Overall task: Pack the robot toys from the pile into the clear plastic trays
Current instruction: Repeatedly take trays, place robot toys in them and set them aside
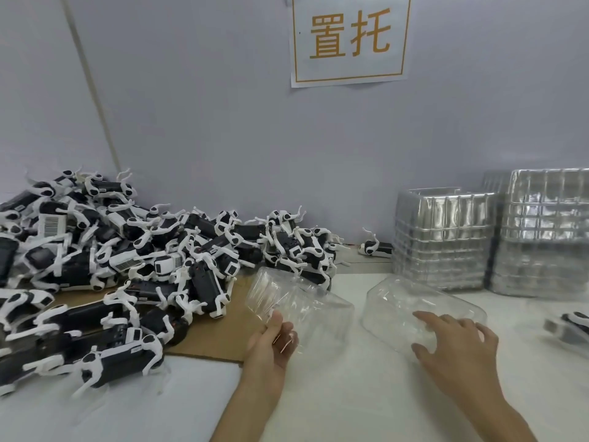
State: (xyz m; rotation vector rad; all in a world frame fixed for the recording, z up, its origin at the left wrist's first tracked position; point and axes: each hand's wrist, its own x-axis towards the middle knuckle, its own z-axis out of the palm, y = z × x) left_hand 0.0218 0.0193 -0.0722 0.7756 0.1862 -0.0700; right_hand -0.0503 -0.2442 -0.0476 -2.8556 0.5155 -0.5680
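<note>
Heaped on the left against the wall: pile of robot toys (127, 250). Stacked at right: spare trays (446, 240). Between them, on the table (350, 409), two loose trays (both empty, by the look). Left tray (312, 301) tipped, far end just beside the pile, gripped at its near edge by left hand (271, 342), thumb on top. Right tray (408, 301) under right hand (459, 346), fingers spread flat, gripping nothing. Toys up and leftward of both hands; nearer to the left, though busy, so probably tray down first.
</note>
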